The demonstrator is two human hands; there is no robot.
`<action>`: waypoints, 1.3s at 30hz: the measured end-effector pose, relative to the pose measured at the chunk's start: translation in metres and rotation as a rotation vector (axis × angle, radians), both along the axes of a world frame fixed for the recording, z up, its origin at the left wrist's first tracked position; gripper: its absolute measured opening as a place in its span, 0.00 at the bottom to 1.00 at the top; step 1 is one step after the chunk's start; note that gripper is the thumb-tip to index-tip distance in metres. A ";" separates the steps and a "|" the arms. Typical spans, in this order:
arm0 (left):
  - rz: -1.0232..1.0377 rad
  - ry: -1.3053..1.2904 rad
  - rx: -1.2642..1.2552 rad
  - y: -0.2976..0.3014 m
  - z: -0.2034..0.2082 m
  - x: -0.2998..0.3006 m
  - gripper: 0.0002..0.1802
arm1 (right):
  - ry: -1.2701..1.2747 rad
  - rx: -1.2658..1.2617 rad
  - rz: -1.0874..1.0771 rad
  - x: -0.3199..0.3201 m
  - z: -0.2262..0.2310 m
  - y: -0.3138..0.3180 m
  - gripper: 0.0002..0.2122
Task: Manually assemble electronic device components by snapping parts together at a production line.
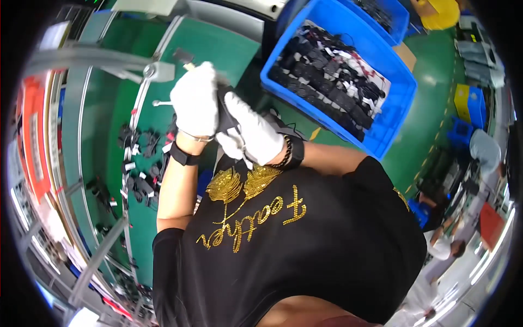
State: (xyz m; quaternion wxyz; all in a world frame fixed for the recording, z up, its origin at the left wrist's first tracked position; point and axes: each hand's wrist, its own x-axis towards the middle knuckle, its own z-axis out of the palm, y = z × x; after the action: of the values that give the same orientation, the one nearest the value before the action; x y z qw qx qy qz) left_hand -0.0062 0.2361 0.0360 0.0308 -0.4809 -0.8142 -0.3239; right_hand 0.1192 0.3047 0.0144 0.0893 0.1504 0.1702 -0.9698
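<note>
Both of my hands wear white gloves and meet in front of my chest. A black box-shaped device [222,111], perhaps a power adapter, is between them. My left hand [195,103] wraps around its left side. On its right side, my right hand [255,131] presses with fingers and thumb. The gloves hide much of the device, and whether a cord hangs from it I cannot tell. A small dark piece [183,55] with a yellow part shows just beyond my left fingers, over the green bench [220,46].
A large blue bin [400,98] full of black devices with cords and white tags stands at the far right. A second blue bin [402,19] is behind it. Several black corded items [144,188] lie on the green surface at left, near a metal rail [133,117].
</note>
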 end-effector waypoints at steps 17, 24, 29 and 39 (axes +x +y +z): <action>0.106 -0.542 0.088 0.070 -0.035 0.054 0.09 | 0.123 1.106 0.098 0.125 0.120 0.273 0.42; 0.237 -0.683 -0.254 0.021 -0.051 0.075 0.11 | 0.120 2.301 0.366 0.125 -0.018 0.365 0.44; 0.342 -0.585 -0.286 -0.030 -0.075 0.076 0.11 | 0.506 2.658 0.774 0.125 -0.117 0.369 0.35; 0.274 -0.214 -0.342 -0.080 -0.086 0.105 0.11 | 0.604 2.319 0.984 0.116 -0.177 0.346 0.40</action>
State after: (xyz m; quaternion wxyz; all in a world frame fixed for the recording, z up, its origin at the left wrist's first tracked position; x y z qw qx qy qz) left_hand 0.0991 0.1557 -0.0502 -0.0938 -0.3273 -0.9134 -0.2230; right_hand 0.2349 0.6507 -0.1629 0.2109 -0.1620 0.9567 -0.1183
